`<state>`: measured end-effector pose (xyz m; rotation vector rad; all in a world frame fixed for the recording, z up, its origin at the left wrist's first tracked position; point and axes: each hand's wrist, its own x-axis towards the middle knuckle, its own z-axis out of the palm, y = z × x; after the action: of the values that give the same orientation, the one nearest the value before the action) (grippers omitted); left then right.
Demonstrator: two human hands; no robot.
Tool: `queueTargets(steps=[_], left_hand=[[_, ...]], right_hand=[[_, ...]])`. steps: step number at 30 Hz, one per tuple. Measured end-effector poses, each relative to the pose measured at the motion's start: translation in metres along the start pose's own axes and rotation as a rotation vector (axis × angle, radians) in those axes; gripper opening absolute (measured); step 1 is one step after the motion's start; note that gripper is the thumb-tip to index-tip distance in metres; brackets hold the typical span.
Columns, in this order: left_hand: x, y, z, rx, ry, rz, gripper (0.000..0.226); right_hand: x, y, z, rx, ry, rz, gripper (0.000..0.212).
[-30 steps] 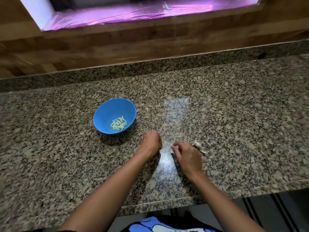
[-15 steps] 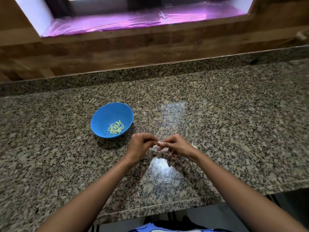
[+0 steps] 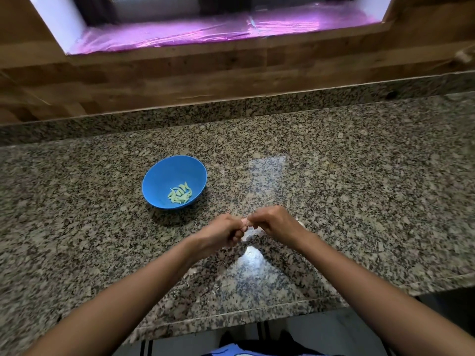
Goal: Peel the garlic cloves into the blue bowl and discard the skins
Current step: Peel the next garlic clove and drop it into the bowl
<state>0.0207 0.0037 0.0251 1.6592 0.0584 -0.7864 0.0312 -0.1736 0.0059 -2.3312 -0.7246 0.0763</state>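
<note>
1. The garlic clove (image 3: 246,222), small and pale with loose papery white skin, is pinched between the curled fingertips of the left hand (image 3: 221,231) and right hand (image 3: 276,223), which meet above the desk's (image 3: 359,201) front middle.
2. The blue bowl (image 3: 159,170), round and smooth, stands just left of the hands and holds curved, pale green peeled cloves (image 3: 180,194).
3. The desk is glossy speckled granite.

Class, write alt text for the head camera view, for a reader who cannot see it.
The left hand and right hand together pinch a pale clove over a granite counter. A blue bowl holding peeled cloves sits on the counter, beyond and left of the hands.
</note>
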Motion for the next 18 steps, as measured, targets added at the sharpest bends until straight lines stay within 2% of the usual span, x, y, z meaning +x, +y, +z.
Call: queueTargets(steps=[1,2,3,5,6,7,8,10,13,18], left_hand=[[-0.001,-0.001,-0.002,-0.151,-0.014,-0.044,0.024],[-0.003,-0.002,-0.001,-0.181,-0.013,-0.047,0.024],[-0.004,-0.003,0.0,-0.098,0.018,0.006,0.023],[0.0,-0.01,-0.002,0.408,0.202,0.289,0.022],[0.002,-0.015,-0.006,0.693,0.312,0.467,0.022],[0.004,-0.019,-0.01,0.879,0.378,0.625,0.024],[0.005,-0.02,-0.013,0.963,0.396,0.725,0.026],[0.002,-0.02,-0.01,0.861,0.423,0.718,0.024],[-0.003,-0.021,0.001,0.553,0.565,0.511,0.012],[-0.004,-0.026,0.004,0.55,0.499,0.454,0.011]], right_hand=[[0.001,0.001,-0.001,-0.076,0.038,-0.087,0.037],[0.003,0.005,0.0,-0.13,0.064,-0.145,0.037],[0.005,0.005,0.0,-0.157,0.092,-0.165,0.035],[0.006,0.0,-0.003,0.006,0.006,0.022,0.03],[0.005,-0.004,-0.004,0.254,-0.089,0.177,0.026],[0.003,-0.007,-0.005,0.513,-0.156,0.305,0.024],[0.001,-0.009,-0.005,0.706,-0.179,0.388,0.024],[-0.002,-0.012,0.001,0.852,-0.114,0.462,0.026],[-0.002,-0.02,0.009,0.84,0.01,0.522,0.023],[-0.009,-0.022,0.014,0.801,0.072,0.551,0.024]])
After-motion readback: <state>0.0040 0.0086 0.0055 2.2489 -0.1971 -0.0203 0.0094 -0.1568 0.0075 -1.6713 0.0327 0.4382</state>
